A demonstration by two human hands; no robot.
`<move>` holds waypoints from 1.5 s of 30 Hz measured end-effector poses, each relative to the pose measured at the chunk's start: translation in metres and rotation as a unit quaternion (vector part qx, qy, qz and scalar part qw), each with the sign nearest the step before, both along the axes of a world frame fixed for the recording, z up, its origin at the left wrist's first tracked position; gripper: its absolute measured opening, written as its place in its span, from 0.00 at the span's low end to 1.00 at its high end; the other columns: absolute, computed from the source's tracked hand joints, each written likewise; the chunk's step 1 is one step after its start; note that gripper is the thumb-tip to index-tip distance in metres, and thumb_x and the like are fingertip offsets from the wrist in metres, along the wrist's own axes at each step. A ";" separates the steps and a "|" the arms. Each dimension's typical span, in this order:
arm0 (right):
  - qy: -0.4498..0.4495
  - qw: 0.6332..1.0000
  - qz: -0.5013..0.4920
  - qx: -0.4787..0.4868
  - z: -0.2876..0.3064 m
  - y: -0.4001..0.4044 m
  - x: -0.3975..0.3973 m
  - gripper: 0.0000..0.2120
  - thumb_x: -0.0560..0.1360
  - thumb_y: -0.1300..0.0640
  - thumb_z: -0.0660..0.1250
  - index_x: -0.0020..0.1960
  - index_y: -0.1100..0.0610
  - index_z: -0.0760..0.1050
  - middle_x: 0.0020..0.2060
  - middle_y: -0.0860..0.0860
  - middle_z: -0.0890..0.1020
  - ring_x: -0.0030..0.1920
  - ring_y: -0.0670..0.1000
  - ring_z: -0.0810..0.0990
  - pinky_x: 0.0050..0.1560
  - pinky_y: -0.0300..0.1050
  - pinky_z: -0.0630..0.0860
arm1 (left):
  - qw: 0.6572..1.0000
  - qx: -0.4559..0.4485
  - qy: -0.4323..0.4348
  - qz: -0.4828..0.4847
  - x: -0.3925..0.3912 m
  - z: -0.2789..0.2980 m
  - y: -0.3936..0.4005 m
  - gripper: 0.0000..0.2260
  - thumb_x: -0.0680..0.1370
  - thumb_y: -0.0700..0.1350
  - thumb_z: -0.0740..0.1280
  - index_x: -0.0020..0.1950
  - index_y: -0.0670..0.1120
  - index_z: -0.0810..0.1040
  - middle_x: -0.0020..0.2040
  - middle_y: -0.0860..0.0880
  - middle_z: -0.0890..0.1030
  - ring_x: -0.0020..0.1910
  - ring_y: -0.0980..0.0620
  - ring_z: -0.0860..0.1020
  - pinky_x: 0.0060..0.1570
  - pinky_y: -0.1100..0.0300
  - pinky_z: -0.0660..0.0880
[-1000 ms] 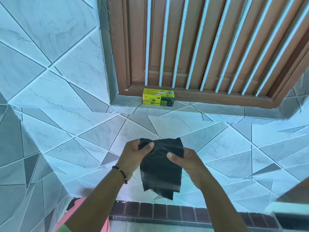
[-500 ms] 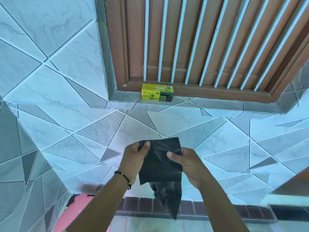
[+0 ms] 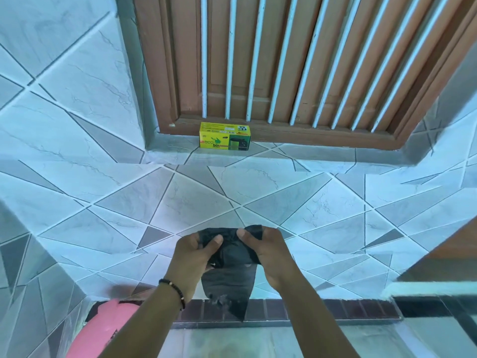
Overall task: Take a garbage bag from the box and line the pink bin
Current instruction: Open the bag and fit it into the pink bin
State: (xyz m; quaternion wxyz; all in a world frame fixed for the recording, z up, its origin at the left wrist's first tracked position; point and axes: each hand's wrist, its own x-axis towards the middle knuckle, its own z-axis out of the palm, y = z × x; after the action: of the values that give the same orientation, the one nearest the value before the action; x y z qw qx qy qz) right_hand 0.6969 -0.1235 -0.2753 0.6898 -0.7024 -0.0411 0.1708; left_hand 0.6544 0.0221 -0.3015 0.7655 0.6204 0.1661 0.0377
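A black garbage bag [image 3: 229,285] hangs, still partly folded, in front of the tiled wall. My left hand [image 3: 192,257] pinches its top left edge and my right hand [image 3: 268,251] pinches the top right, thumbs close together on the bunched plastic. The yellow-green bag box [image 3: 225,136] stands on the tiled sill below the window. Part of the pink bin [image 3: 103,329] shows at the lower left, partly behind my left forearm.
A brown wooden window frame [image 3: 258,130] with white bars [image 3: 229,60] sits above the sill. A dark brick strip [image 3: 335,308] runs along the floor edge. A brown surface with a white edge [image 3: 438,270] juts in at the right.
The bag has unfolded further and hangs longer. My hands have bunched its top edge and drawn closer together. The view has tilted down, showing more of the pink bin.
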 end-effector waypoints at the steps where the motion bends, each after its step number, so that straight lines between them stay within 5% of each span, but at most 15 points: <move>1: 0.005 1.000 -0.001 0.004 -0.001 0.002 -0.001 0.16 0.72 0.52 0.70 0.45 0.67 0.80 0.39 0.62 0.84 0.38 0.56 0.83 0.42 0.49 0.80 | 1.000 0.006 -0.006 0.012 -0.001 0.003 -0.002 0.05 0.74 0.41 0.68 0.46 0.46 0.83 0.44 0.45 0.86 0.48 0.44 0.83 0.51 0.47 0.80; 4: 0.041 0.997 0.040 0.057 -0.001 -0.001 -0.002 0.17 0.71 0.49 0.69 0.47 0.64 0.81 0.40 0.59 0.85 0.40 0.55 0.84 0.37 0.47 0.80 | 0.998 0.027 -0.022 0.060 0.000 0.007 -0.005 0.05 0.74 0.43 0.68 0.40 0.48 0.83 0.39 0.48 0.86 0.43 0.45 0.84 0.47 0.49 0.80; 10: 0.079 0.987 0.125 0.063 -0.004 -0.019 0.004 0.17 0.68 0.57 0.71 0.53 0.66 0.78 0.40 0.57 0.82 0.36 0.54 0.78 0.31 0.42 0.75 | 0.992 0.038 -0.034 0.114 0.003 0.011 -0.002 0.05 0.72 0.46 0.70 0.37 0.48 0.82 0.30 0.53 0.84 0.33 0.49 0.80 0.36 0.57 0.76; 14: 0.072 0.991 0.066 0.092 -0.003 -0.012 0.004 0.07 0.73 0.63 0.66 0.49 0.65 0.80 0.35 0.56 0.83 0.31 0.51 0.79 0.26 0.41 0.73 | 0.995 0.012 -0.031 0.098 0.002 0.008 -0.004 0.03 0.72 0.44 0.70 0.40 0.47 0.83 0.38 0.48 0.85 0.37 0.50 0.82 0.38 0.58 0.79; 16: 0.067 0.994 0.048 0.071 -0.002 -0.009 0.004 0.07 0.73 0.60 0.67 0.47 0.63 0.80 0.34 0.55 0.82 0.29 0.51 0.77 0.26 0.40 0.73 | 0.997 -0.040 -0.036 0.059 0.001 0.008 -0.002 0.07 0.71 0.41 0.69 0.47 0.42 0.82 0.44 0.43 0.85 0.39 0.50 0.82 0.36 0.60 0.79; 19: 0.077 0.993 0.033 0.086 -0.003 -0.006 0.002 0.14 0.69 0.53 0.68 0.46 0.64 0.79 0.34 0.56 0.81 0.30 0.52 0.77 0.29 0.42 0.75 | 0.996 -0.082 -0.033 0.032 0.000 0.005 0.000 0.14 0.66 0.44 0.71 0.50 0.41 0.82 0.48 0.42 0.85 0.47 0.45 0.83 0.46 0.53 0.80; 24: 0.097 0.972 0.039 0.209 -0.003 0.003 -0.002 0.16 0.71 0.54 0.67 0.50 0.67 0.80 0.46 0.62 0.84 0.45 0.59 0.83 0.47 0.51 0.81 | 0.996 0.030 0.010 0.086 0.003 0.001 -0.002 0.07 0.70 0.51 0.71 0.41 0.48 0.83 0.39 0.47 0.86 0.42 0.46 0.83 0.46 0.53 0.80; 26: 0.057 0.984 -0.001 0.169 -0.005 0.005 0.000 0.14 0.72 0.55 0.67 0.50 0.65 0.80 0.46 0.62 0.85 0.46 0.60 0.83 0.47 0.52 0.81 | 0.992 0.064 0.021 0.107 0.004 0.000 0.001 0.15 0.71 0.58 0.68 0.49 0.48 0.79 0.48 0.48 0.83 0.47 0.48 0.81 0.47 0.54 0.80; 29: -0.007 0.996 -0.043 0.075 -0.007 0.004 0.000 0.10 0.74 0.55 0.68 0.48 0.61 0.82 0.43 0.60 0.86 0.45 0.61 0.84 0.49 0.56 0.81 | 0.963 0.222 -0.042 0.147 -0.006 0.009 -0.001 0.22 0.72 0.57 0.67 0.62 0.50 0.71 0.58 0.55 0.74 0.55 0.55 0.75 0.46 0.70 0.71; 31: -0.022 0.998 -0.055 0.032 -0.009 0.005 -0.002 0.09 0.74 0.55 0.68 0.47 0.60 0.82 0.41 0.60 0.86 0.43 0.60 0.84 0.46 0.54 0.82 | 0.921 0.373 -0.103 0.049 -0.011 0.011 -0.005 0.20 0.71 0.56 0.68 0.61 0.54 0.71 0.57 0.59 0.75 0.55 0.59 0.74 0.51 0.70 0.69; 34: -0.016 0.998 -0.056 0.013 -0.009 0.007 -0.005 0.12 0.75 0.57 0.67 0.46 0.66 0.79 0.40 0.64 0.84 0.38 0.56 0.82 0.39 0.45 0.79 | 0.865 0.491 -0.076 -0.073 -0.007 0.008 -0.010 0.11 0.72 0.51 0.65 0.53 0.55 0.77 0.51 0.55 0.82 0.52 0.54 0.79 0.54 0.56 0.76; 39: -0.008 0.995 -0.066 0.071 -0.003 0.006 -0.013 0.09 0.75 0.61 0.66 0.46 0.67 0.80 0.37 0.61 0.85 0.36 0.53 0.84 0.32 0.39 0.79 | 0.904 0.423 -0.044 0.041 0.009 0.008 -0.005 0.09 0.76 0.41 0.61 0.43 0.46 0.81 0.41 0.47 0.84 0.41 0.48 0.80 0.44 0.60 0.76; 42: 0.001 0.987 -0.120 0.109 0.001 -0.004 -0.011 0.09 0.73 0.63 0.68 0.42 0.70 0.78 0.30 0.57 0.83 0.29 0.50 0.82 0.27 0.37 0.76 | 0.982 0.083 0.048 0.164 0.017 0.010 0.011 0.11 0.78 0.44 0.62 0.37 0.41 0.76 0.36 0.43 0.79 0.37 0.44 0.78 0.36 0.55 0.78; 45: 0.023 0.990 -0.123 0.071 -0.005 -0.018 -0.007 0.12 0.73 0.61 0.69 0.35 0.68 0.74 0.21 0.52 0.72 0.18 0.46 0.67 0.19 0.34 0.63 | 0.960 -0.183 0.080 0.196 0.018 0.003 0.031 0.07 0.79 0.42 0.60 0.51 0.40 0.74 0.43 0.43 0.79 0.42 0.44 0.78 0.38 0.52 0.77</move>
State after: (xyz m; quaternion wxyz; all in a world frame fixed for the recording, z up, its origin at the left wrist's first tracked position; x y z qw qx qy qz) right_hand 0.6898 -0.1413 -0.2803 0.7544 -0.6472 0.0499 0.0976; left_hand 0.6723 0.0532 -0.2986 0.8277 0.4264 0.3489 0.1067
